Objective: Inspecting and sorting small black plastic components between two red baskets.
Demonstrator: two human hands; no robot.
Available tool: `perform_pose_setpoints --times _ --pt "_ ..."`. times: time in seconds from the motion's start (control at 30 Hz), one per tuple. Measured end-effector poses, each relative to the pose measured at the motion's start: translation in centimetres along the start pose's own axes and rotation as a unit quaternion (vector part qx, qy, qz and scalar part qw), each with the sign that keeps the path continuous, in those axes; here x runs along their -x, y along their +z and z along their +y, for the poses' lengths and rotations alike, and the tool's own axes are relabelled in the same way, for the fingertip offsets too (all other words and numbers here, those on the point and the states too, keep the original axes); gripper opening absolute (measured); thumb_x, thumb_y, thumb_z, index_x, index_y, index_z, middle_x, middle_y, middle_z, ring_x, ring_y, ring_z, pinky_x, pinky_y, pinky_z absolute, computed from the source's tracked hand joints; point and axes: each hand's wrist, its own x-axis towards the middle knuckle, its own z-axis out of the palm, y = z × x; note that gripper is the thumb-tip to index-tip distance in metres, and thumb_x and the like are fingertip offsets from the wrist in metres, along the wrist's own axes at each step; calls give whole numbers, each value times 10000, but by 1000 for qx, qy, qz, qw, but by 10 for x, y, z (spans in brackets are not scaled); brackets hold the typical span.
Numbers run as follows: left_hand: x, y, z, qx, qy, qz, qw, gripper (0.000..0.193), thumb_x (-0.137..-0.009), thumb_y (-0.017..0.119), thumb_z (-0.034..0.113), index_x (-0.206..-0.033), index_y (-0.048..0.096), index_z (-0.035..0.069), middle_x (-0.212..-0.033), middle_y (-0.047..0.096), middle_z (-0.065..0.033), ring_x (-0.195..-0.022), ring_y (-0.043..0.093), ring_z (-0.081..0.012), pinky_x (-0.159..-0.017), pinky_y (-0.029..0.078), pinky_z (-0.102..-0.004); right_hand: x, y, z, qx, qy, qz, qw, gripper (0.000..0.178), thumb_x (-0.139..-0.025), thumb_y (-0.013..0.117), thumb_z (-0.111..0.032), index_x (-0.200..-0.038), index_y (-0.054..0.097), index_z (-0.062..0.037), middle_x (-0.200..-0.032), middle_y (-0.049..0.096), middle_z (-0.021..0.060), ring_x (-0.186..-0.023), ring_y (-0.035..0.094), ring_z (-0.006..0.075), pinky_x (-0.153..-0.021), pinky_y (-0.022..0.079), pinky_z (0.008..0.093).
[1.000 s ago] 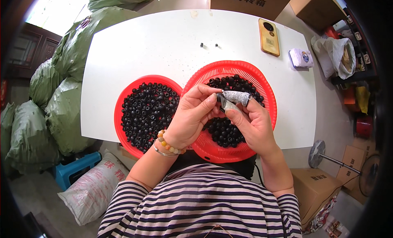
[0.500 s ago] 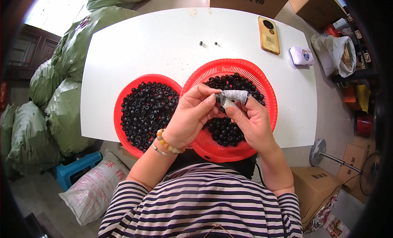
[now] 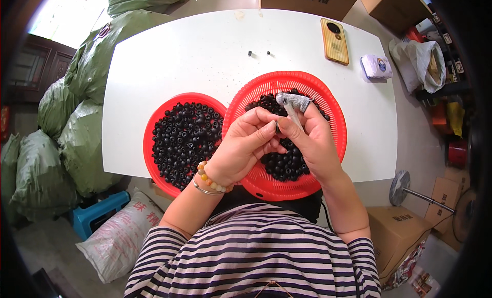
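Observation:
My left hand [image 3: 248, 139] is closed in a pinch over the right basket, its thumb and forefinger on a small black part [image 3: 277, 127] that is mostly hidden. Close against it, my right hand [image 3: 318, 139] is closed too. A grey knitted finger sleeve [image 3: 297, 101] covers its forefinger. Between that finger and the thumb sits a thin, pale, blade-like tool [image 3: 292, 112]; its lower end is behind the thumb. Below both hands, a red slotted basket [image 3: 335, 116] holds many round black parts [image 3: 287, 165].
Left of it stands a red basin [image 3: 148, 139] full of black ring-shaped pieces [image 3: 184, 139]. On the white table [image 3: 169, 57] lie two tiny black pieces [image 3: 250, 53], a yellow phone [image 3: 335, 42] and a tissue pack [image 3: 376, 67]. Green sacks [image 3: 87, 144] and cartons [image 3: 397, 231] flank the table.
My right forefinger has lifted and tilted away from the left fingertips, showing more of the pale tool. The right thumb has moved in against the left fingertips, and the black part shows less.

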Motion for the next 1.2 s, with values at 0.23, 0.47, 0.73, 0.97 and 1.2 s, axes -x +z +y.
perform_pose_setpoints --times 0.23,0.47,0.73,0.97,1.2 --pt "17 -9 28 -101 55 35 993 142 -863 479 84 -971 529 8 -828 578 -67 -702 573 -96 -636 510 -242 -2 -13 2 -16 80 58 995 246 -841 543 -129 -1053 497 -13 -916 531 -9 -817 471 33 -742 383 177" --pt "60 -35 77 -507 92 201 833 97 -803 562 60 -866 597 -5 -778 578 -15 -665 527 -55 -583 440 -194 5 -19 7 -5 82 0 997 262 -825 562 -110 -1063 499 -19 -931 534 -9 -845 473 43 -764 385 197" --pt "48 -17 70 -757 220 121 603 111 -645 641 31 -748 617 -1 -739 586 -101 -694 553 -225 -663 420 -313 7 -23 12 4 91 -23 996 269 -823 567 -114 -1063 496 -14 -927 534 -7 -849 473 44 -773 381 202" --pt "17 -2 13 -868 103 -143 464 55 -636 568 64 -690 577 57 -724 546 -76 -759 514 -239 -674 408 -342 10 -24 7 9 101 -7 995 269 -828 542 -83 -1086 500 -18 -916 527 -18 -801 462 26 -709 383 179" --pt "2 -4 -8 -935 -15 -90 343 50 -626 573 122 -584 600 122 -605 596 -58 -656 592 -212 -646 416 -314 21 -35 13 22 115 11 993 211 -825 534 -77 -1033 530 -41 -773 503 -56 -621 410 -3 -533 318 143"
